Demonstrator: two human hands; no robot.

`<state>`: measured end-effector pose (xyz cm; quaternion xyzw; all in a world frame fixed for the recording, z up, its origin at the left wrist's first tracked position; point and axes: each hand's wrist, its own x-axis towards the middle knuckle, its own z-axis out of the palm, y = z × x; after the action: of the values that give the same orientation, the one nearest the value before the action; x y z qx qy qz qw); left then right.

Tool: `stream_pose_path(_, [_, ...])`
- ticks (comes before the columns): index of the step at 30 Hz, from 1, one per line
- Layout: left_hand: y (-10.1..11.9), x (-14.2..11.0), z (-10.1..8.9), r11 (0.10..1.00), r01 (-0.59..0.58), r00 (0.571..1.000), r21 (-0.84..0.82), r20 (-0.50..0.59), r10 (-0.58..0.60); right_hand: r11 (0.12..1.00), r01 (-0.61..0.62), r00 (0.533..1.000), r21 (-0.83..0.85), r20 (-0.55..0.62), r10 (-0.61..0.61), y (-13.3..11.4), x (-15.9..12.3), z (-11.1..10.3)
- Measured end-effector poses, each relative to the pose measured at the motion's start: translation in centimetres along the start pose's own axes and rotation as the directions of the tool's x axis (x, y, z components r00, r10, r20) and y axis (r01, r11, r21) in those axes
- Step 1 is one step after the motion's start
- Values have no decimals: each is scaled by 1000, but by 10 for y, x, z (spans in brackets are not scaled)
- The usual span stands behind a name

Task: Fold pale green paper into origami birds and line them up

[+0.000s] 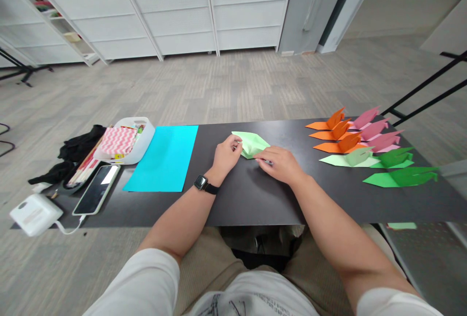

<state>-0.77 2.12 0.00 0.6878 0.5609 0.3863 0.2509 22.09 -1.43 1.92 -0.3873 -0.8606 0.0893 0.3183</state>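
A light green folded sheet of paper (251, 143) is held over the middle of the dark table, its surface creased and pointed at the upper left. My left hand (228, 151) pinches its left side between thumb and fingers. On the lower right edge, my right hand (279, 162) grips the paper with bent fingers; a small dark, shiny thing shows by those fingers, too small to make out. A black watch sits on my left wrist. To the right stand folded paper birds in rows: orange (333, 136), pink (379, 131) and green (399, 177).
Blue paper (164, 158) lies left of my hands. Beyond it are a white basket (144, 140), a phone (97, 189) cabled to a white power bank (35, 213), a dark tray with pencils and black cloth (82, 143). The table's (251, 204) near edge is by my lap.
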Motion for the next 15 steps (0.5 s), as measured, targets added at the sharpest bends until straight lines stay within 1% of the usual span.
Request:
stream_pose_path(2, [3,-1,0,999,-35,999,28,19,34,995,-96,995,0,-21,96,0,-1,2])
stream_pose_path(3, [5,-2,-1,995,-72,997,66,34,70,988,-158,987,-6,-43,157,1,-1,3])
stream_pose_path(5, [9,-4,-3,970,-182,982,161,85,170,965,-262,963,-30,-72,259,3,-1,4])
stream_pose_path(6, [11,-4,-3,951,-240,969,195,115,221,955,-294,954,-44,-73,290,3,-1,4])
stream_pose_path(8, [14,-6,-4,923,-323,942,208,162,293,943,-325,945,-67,-55,322,5,-1,6])
stream_pose_path(9, [15,-7,-4,920,-342,934,189,176,311,940,-332,943,-72,-42,330,5,-1,8])
stream_pose_path(12, [14,-7,-3,919,-369,916,138,222,334,935,-348,937,-66,-2,349,10,0,10])
stream_pose_path(15, [9,-6,-2,890,-422,880,171,312,357,928,-371,928,-48,25,372,15,0,10])
